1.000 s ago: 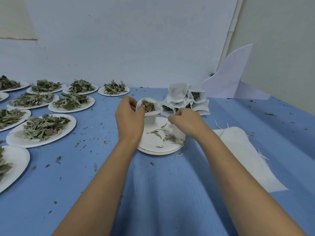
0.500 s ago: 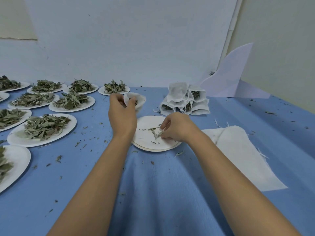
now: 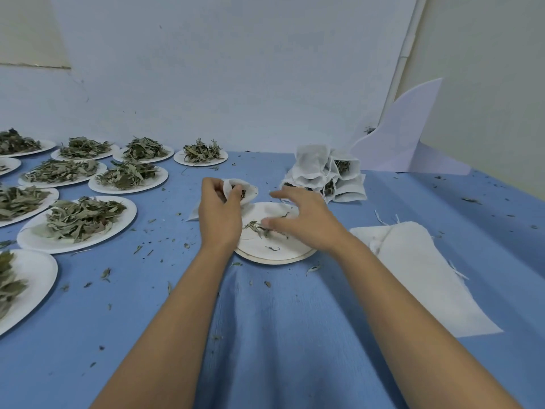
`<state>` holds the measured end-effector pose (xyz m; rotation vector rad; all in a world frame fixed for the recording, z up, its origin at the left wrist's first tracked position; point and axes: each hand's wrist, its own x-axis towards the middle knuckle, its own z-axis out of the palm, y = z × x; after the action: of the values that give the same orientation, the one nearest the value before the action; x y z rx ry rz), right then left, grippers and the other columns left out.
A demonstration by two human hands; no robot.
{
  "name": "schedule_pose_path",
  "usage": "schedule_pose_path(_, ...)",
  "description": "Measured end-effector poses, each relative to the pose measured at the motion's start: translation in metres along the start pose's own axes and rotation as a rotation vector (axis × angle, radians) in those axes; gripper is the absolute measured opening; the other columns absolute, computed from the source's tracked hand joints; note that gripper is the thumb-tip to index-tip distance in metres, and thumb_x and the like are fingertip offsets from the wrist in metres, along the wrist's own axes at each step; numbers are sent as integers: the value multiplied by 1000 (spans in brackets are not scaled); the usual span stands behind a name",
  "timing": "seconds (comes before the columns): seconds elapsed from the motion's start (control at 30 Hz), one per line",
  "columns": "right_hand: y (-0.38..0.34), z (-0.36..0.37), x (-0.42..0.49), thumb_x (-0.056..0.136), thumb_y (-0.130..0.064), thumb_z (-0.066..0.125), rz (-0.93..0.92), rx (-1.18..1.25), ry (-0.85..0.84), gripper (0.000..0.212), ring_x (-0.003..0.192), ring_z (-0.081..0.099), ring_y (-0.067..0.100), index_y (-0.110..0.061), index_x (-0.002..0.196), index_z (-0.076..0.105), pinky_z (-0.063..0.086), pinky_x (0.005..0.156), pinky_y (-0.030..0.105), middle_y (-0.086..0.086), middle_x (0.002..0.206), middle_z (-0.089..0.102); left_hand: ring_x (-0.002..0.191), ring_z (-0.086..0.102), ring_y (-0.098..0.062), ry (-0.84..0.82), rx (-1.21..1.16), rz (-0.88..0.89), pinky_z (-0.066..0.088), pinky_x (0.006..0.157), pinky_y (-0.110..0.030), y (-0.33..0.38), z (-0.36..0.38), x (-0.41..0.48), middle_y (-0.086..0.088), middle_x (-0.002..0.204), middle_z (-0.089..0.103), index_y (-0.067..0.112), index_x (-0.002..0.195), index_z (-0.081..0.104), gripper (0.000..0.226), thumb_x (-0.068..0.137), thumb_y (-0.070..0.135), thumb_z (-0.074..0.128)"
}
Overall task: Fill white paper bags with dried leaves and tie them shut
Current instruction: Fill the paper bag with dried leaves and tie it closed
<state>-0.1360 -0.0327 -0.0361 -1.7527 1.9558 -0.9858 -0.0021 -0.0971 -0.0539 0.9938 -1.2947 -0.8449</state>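
Change from half a second back: right hand (image 3: 306,222) had dropped its pinch, fingers now spread loose over the near-empty paper plate (image 3: 265,256), thumb beside the few dried leaves (image 3: 259,228) left on it, gripping nothing. Left hand (image 3: 219,214) still gripped the white paper bag (image 3: 247,192) just left of the right hand, mouth open, leaves inside. Pile of filled bags (image 3: 318,169) sat beyond the right hand. Leaf-heaped plates (image 3: 35,242) lay left of the left hand, white cloth (image 3: 413,270) right of the right forearm.

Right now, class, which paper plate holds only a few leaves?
The plate under the right hand, in the middle of the blue cloth: only scraps lie on it, while the plates to the left are heaped.
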Motion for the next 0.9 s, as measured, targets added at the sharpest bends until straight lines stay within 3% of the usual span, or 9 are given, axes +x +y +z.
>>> schedule_pose_path(0.07, 4, -3, -1, 79, -51, 68, 24, -131, -288, 75, 147, -6, 14, -45, 144, 30, 6, 116, 43, -11, 159, 5, 65, 45, 0, 0, 5, 1, 38, 56, -5, 0, 0, 0, 10, 77, 45, 12, 96, 44, 12, 95, 16, 56)
schedule_pose_path(0.1, 7, -4, -1, 81, -53, 66, 26, -173, -380, 77, 146, -11, 14, -48, 145, 24, 2, 117, 45, -13, 159, -2, 65, 45, 0, 2, 7, 0, 38, 56, -6, 0, 0, 0, 10, 77, 45, 12, 96, 45, 12, 95, 16, 56)
schedule_pose_path(0.17, 12, -4, -1, 85, -50, 62, -5, -199, -438, 69, 147, -1, 12, -47, 144, 27, 5, 117, 35, -13, 159, 5, 65, 45, 1, 4, 6, -2, 38, 56, -5, 0, 0, 0, 10, 78, 45, 13, 96, 45, 11, 95, 16, 56)
schedule_pose_path(0.3, 13, 0, 1, 91, -35, 61, -92, -224, -256, 39, 130, 44, 5, -32, 129, 58, 30, 102, 17, -10, 143, 47, 65, 46, 1, 8, 2, -4, 38, 55, -4, -1, -1, 0, 10, 77, 46, 14, 94, 45, 12, 95, 17, 56)
schedule_pose_path(0.4, 11, 8, 1, 91, -22, 61, -158, -299, -85, 22, 105, 60, 11, -19, 110, 72, 45, 91, 26, -4, 113, 70, 66, 46, 0, 6, 6, -11, 38, 56, -6, -2, -1, 0, 10, 78, 46, 13, 95, 45, 12, 95, 17, 56)
schedule_pose_path(0.47, 9, 14, 2, 91, -15, 59, -180, -339, -17, 19, 97, 62, 20, -9, 100, 74, 46, 86, 34, 6, 101, 72, 67, 46, -1, 6, 5, -11, 38, 55, -5, -2, -1, 0, 10, 78, 47, 13, 95, 45, 12, 95, 17, 56)
schedule_pose_path(0.57, 7, 22, 2, 91, -10, 53, -169, -404, 59, 22, 99, 61, 24, -8, 99, 74, 45, 86, 37, 9, 101, 72, 66, 46, 0, 17, 1, -5, 38, 55, -4, -1, -1, 0, 10, 78, 46, 13, 95, 45, 11, 95, 16, 56)
schedule_pose_path(0.8, 8, 28, 5, 90, -3, 45, -147, -422, 125, 34, 108, 59, 20, -14, 109, 72, 41, 89, 25, 1, 112, 70, 69, 48, 2, 7, -8, -4, 39, 57, -2, 0, -2, -1, 11, 80, 49, 13, 96, 47, 11, 94, 16, 58)
schedule_pose_path(0.9, 4, 27, 2, 88, -6, 56, -107, -150, 246, 23, 95, 63, 11, -12, 99, 75, 40, 80, 15, -1, 100, 73, 73, 51, 2, -14, -29, -7, 40, 59, -3, 0, -2, 0, 12, 83, 53, 14, 97, 51, 12, 91, 17, 61)
